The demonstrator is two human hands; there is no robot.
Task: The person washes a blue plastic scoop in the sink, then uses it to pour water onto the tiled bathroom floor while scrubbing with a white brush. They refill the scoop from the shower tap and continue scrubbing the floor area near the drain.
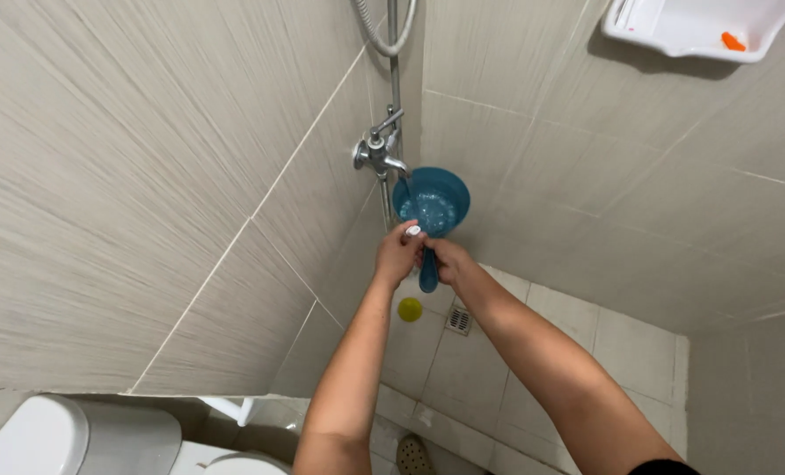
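A blue plastic dipper (432, 204) is held under a chrome wall tap (376, 154), and water runs from the spout into its bowl. My right hand (446, 260) grips the dipper's blue handle (428, 281). My left hand (398, 252) is closed beside it, holding a small white object (413, 231) at the fingertips; what it is cannot be told. Both arms reach forward from the bottom of the view.
Beige tiled walls meet in a corner behind the tap. A shower hose (383, 31) hangs above. A white shelf (696, 26) sits top right. On the floor lie a yellow-green ball (410, 309) and a drain grate (459, 320). A white toilet tank (76, 438) stands bottom left.
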